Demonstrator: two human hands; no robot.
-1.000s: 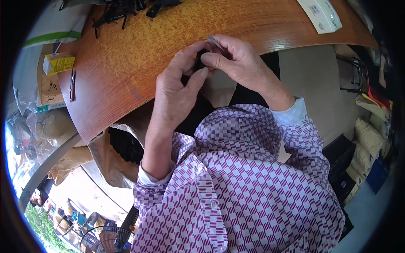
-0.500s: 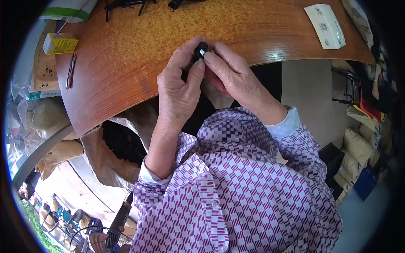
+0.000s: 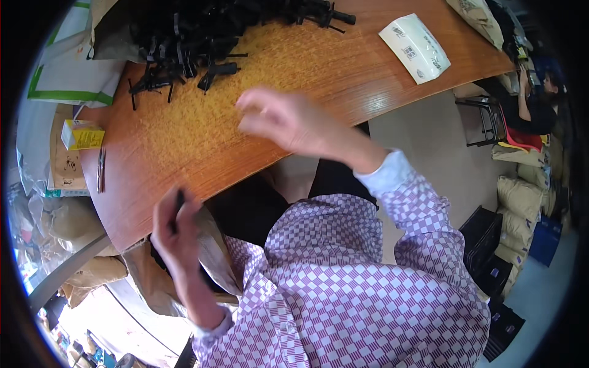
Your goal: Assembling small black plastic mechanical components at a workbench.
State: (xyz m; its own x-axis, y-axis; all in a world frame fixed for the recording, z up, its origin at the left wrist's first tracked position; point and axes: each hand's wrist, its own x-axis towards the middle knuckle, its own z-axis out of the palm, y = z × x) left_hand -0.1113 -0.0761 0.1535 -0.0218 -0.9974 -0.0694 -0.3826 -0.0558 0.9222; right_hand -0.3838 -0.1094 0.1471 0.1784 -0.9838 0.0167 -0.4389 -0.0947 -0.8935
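The left hand (image 3: pixel 178 230) hangs off the near left edge of the brown wooden surface (image 3: pixel 202 141), over a crumpled brown paper bag (image 3: pixel 211 257) below that edge. Its grip is closed on a small black plastic part (image 3: pixel 178 205), of which only a thin dark sliver shows between the fingers; the rest is hidden inside the hand, so its shape cannot be made out. The hand is blurred.

The right hand (image 3: pixel 282 119) hovers above the middle of the surface, near its front edge. It too is blurred, with the fingers loosely curled, and whether the grip is open or closed on anything cannot be told.

Toward the far left corner lies a heap of black plastic parts (image 3: pixel 196 43), partly cut off by the top of the view and partly resting against a dark bag (image 3: pixel 113 34); single pieces are hard to tell apart. A white soft packet of tissues (image 3: pixel 414 48) lies near the far right edge. At the left edge sit a small yellow box (image 3: pixel 83 135) and a thin metal tool (image 3: pixel 100 170), too small to identify. The purple-and-white checked shirt (image 3: pixel 343 288) hides the person's lap and the front edge beneath it. Another seated person (image 3: pixel 534 104) at the right rim is bent by the lens and mostly cut off.
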